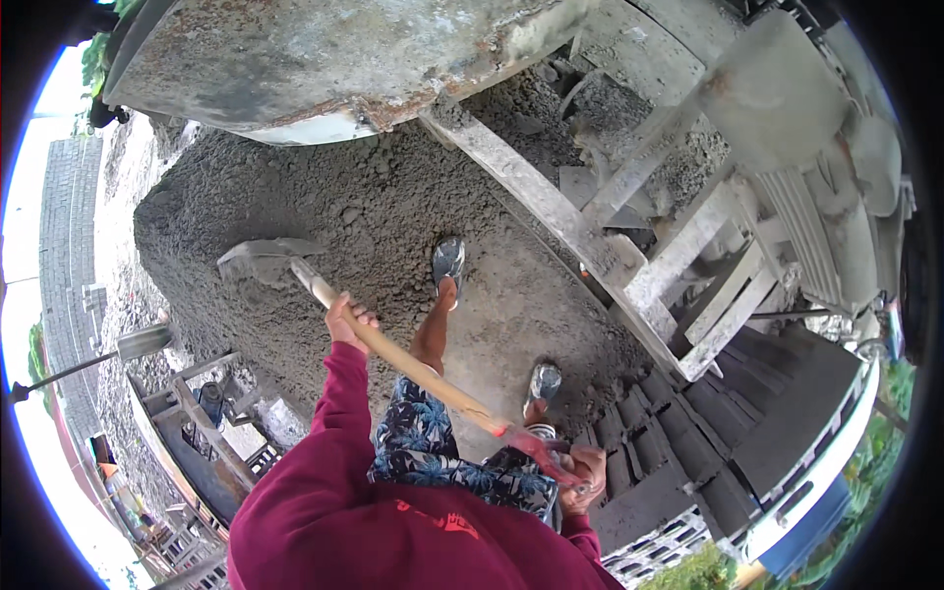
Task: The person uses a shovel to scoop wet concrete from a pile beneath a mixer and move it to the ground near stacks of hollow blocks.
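- Left of the left hand's grip, the blade (pixel 261 258) of the shovel (pixel 403 362) lies against the grey, crumbly heap (pixel 187 211); how deep its edge sits cannot be told. A hard lump could stop it short and jar both wrists.
- Above that grip, well apart, hangs a large rusty metal shell (pixel 324 59). A high, careless swing of the blade could strike its lower edge.
- The left hand (pixel 349 320) is wrapped round the wooden shaft just behind the blade. With bare skin on dusty wood, a heavy load could twist the shaft or make the hand slide.
- Above and right of the left hand, the left shoe (pixel 448 258) stands at the heap's edge. Loose grit underfoot could roll, and a blade pulled sideways could catch the foot.
- Farther right, a timber beam (pixel 521 177) runs slantwise; stepping that way could bring a shin against it.
- The right shoe (pixel 544 380) is above the right hand's grip, on gritty floor; poor footing could spoil balance.
- The right hand (pixel 580 477) is closed about the red end of the shovel. Stacked slabs (pixel 669 433) lie just to its right: a wide backward pull could knock its knuckles.
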### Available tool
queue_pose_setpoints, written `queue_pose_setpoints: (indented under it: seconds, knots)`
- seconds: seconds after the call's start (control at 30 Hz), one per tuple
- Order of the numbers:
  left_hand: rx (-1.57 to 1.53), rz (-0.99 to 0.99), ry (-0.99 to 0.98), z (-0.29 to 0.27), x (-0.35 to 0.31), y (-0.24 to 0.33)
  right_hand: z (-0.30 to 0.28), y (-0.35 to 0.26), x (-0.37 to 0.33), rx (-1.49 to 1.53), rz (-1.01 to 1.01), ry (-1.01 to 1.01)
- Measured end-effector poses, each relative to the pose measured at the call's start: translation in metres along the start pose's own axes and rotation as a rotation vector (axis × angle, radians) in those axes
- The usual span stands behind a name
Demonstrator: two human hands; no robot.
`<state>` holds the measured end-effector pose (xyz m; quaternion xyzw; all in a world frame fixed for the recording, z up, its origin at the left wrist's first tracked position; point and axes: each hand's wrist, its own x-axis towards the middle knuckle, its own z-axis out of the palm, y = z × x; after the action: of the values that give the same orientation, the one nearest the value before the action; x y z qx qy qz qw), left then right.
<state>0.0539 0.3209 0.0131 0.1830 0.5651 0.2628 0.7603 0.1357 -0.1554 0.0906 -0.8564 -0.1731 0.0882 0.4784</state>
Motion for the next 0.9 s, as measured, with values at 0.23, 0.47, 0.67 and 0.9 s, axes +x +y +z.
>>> queue_pose_setpoints:
  seconds: [0.23, 0.47, 0.67, 0.9]
  knots:
    - [0.089, -0.015, -0.049, 0.008, -0.111, -0.099, -0.132, 0.019, -0.115, 0.319, 0.779, -0.01]
    - [0.333, -0.429, 0.15, 0.032, -0.092, -0.305, -0.207, -0.053, -0.137, 0.81, 1.232, 0.427]
    - [0.234, -0.369, 0.099, 0.055, -0.013, -0.281, -0.053, -0.052, -0.01, 1.029, 1.182, 0.282]
    - [0.008, -0.472, -0.051, 0.119, -0.033, -0.2, -0.003, -0.162, 0.106, 1.06, 0.994, 0.218]
